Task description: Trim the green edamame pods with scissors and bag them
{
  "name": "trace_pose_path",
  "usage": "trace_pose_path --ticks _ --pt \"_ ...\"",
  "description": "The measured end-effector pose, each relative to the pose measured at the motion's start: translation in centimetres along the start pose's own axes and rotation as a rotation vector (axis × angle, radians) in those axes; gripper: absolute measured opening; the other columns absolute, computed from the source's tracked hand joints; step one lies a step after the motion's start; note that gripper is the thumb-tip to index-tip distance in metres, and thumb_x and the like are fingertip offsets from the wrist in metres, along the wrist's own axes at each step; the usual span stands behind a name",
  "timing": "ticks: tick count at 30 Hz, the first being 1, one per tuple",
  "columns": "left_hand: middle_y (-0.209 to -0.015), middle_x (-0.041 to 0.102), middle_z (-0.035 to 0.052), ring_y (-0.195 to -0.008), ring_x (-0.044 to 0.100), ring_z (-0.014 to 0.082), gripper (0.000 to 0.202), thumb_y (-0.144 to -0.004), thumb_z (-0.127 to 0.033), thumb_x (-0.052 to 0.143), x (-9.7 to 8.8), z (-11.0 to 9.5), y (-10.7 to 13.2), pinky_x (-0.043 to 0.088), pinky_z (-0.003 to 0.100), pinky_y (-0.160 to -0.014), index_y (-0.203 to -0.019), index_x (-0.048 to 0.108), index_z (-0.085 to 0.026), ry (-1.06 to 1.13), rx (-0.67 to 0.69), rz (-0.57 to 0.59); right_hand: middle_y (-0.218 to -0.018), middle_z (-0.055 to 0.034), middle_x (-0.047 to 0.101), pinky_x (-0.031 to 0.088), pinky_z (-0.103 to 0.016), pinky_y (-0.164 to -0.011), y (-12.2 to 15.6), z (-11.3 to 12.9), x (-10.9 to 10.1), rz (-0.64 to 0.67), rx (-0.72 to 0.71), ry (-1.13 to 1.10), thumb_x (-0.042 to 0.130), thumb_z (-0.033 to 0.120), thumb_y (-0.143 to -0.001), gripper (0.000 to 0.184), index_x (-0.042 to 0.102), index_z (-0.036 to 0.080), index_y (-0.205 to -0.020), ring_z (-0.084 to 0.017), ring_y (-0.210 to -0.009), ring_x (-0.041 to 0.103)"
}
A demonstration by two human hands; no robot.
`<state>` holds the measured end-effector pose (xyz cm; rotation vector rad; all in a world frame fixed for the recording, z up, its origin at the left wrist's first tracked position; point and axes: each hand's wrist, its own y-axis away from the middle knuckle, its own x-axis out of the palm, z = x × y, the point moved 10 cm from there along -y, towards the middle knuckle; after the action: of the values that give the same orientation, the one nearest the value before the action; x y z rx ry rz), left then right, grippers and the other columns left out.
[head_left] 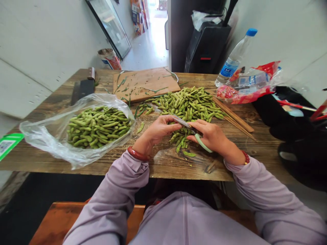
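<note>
scissors with a pale green handle are gripped in the right hand, and the blades reach the curled fingers of the left hand; i cannot tell what those fingers pinch. green pods lie heaped on the worktop just past the hands, and more pods sit in a clear bag on the left.

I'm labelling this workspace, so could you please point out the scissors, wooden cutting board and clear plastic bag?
Scissors [202,143]: head view, pale green handle.
Wooden cutting board [153,80]: head view, bare upper surface.
Clear plastic bag [49,137]: head view, left side wall.
</note>
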<state>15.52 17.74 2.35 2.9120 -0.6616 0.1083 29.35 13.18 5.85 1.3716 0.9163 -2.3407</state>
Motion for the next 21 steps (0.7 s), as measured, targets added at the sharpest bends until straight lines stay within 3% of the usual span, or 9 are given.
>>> trace_pose_path --ticks 5,10,21 --pt "-0.061 0.05 -0.0056 -0.047 0.039 0.003 0.033 -0.067 -0.033 0.087 -1.3 -0.8 0.0 0.025 0.018 -0.043 -0.077 0.062 -0.015 0.218 0.048 -0.118 -0.102 -0.0097 0.067 0.057 -0.038 -0.072 -0.1 -1.4 -1.2 -0.129 0.087 -0.007 0.073 0.038 -0.086 0.045 0.062 0.02 -0.127 -0.025 -0.079 0.067" --pt "-0.067 0.059 -0.0035 -0.048 0.043 0.0021 0.035 -0.063 -0.027 0.088 -1.4 -0.9 0.0 0.026 0.015 -0.043 -0.082 0.061 -0.014 0.34 0.039 -0.12 -0.105 -0.0101 0.066 0.057 -0.04 -0.076 -0.3 -0.6 -1.1 -0.127 0.035 -0.018 0.075 0.038 -0.085 0.05 0.059 0.021 -0.129 -0.027 -0.088 0.067" --pt "-0.069 0.063 -0.0008 -0.05 0.047 0.0042 0.034 -0.066 -0.03 0.087 0.2 -0.2 0.2 0.029 0.016 -0.045 -0.08 0.06 -0.014 0.19 0.012 -0.09 -0.108 -0.0104 0.065 0.057 -0.04 -0.08 -0.4 -0.1 -0.6 -0.114 -0.011 -0.07 0.075 0.041 -0.086 0.052 0.057 0.021 -0.131 -0.028 -0.095 0.067"
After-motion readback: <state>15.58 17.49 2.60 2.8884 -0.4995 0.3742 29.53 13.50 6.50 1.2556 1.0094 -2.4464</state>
